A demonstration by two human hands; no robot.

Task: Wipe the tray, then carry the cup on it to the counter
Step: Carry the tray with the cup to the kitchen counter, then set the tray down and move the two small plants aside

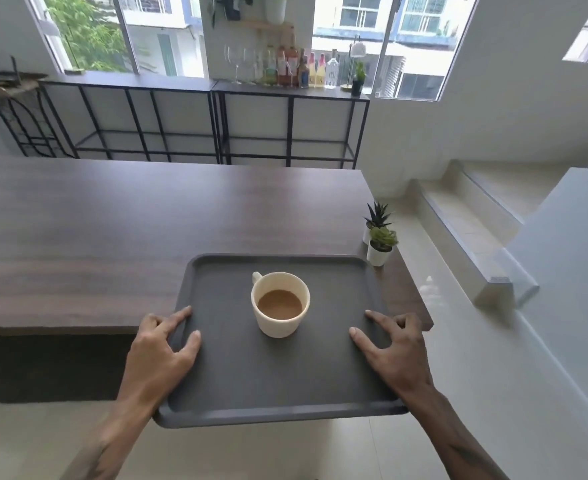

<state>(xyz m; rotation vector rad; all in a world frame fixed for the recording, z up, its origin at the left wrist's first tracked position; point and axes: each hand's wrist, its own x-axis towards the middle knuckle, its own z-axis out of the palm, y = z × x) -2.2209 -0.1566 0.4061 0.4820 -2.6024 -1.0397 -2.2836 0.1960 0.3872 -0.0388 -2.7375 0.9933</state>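
A dark grey tray (237,386) is held level in front of me, its far half over the near right end of a dark wooden counter (112,230). A cream cup (279,313) with brown coffee stands upright near the tray's middle, handle pointing away to the left. My left hand (162,348) grips the tray's left rim, thumb on top. My right hand (394,348) grips the right rim, thumb resting on the tray floor. No cloth is in view.
Two small potted plants (380,242) stand on the counter's right edge, just beyond the tray's far right corner. A black metal shelf (285,95) with bottles and glasses lines the window wall. Pale steps (465,223) rise at the right.
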